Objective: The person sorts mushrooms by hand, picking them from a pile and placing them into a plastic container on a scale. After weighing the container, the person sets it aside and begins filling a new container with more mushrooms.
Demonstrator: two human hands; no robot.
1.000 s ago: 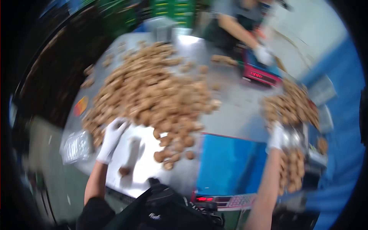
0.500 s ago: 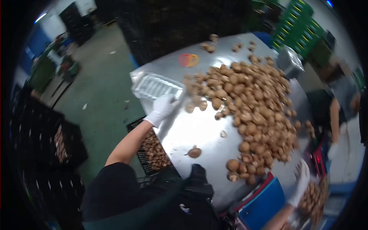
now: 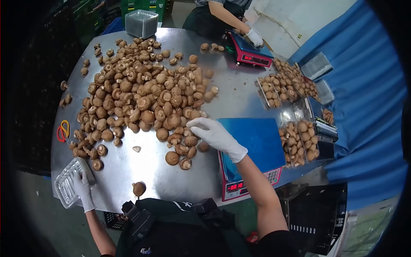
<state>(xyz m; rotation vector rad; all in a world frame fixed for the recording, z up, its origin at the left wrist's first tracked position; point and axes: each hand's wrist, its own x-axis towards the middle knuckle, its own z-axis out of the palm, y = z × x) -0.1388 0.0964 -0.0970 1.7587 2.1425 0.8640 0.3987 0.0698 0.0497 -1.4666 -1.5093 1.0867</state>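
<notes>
My left hand [image 3: 84, 189], in a white glove, grips the right side of a clear plastic tray [image 3: 64, 191] at the table's left edge, with its fingers over the rim. The tray holds no mushrooms. My right hand [image 3: 216, 136], gloved too, reaches over the near right edge of a large heap of brown mushrooms [image 3: 141, 92]. Its fingers are apart, and the fingertips are right at the mushrooms. Beside that hand stands a scale with a blue platform [image 3: 252, 141]; its red display reads -0.010. A lone mushroom [image 3: 138, 188] lies near the table's front edge.
Scissors [image 3: 63, 131] with red and orange handles lie at the left. Packed trays of mushrooms [image 3: 295, 143] stand right of the scale. Across the table, a person's gloved hand [image 3: 254, 37] is over a second scale [image 3: 252, 55]. Stacked clear trays [image 3: 141, 24] stand at the back.
The view has swung to the right. My right hand has come from the right, near the packed mushrooms, to the heap's edge. My left hand stays at the clear tray.
</notes>
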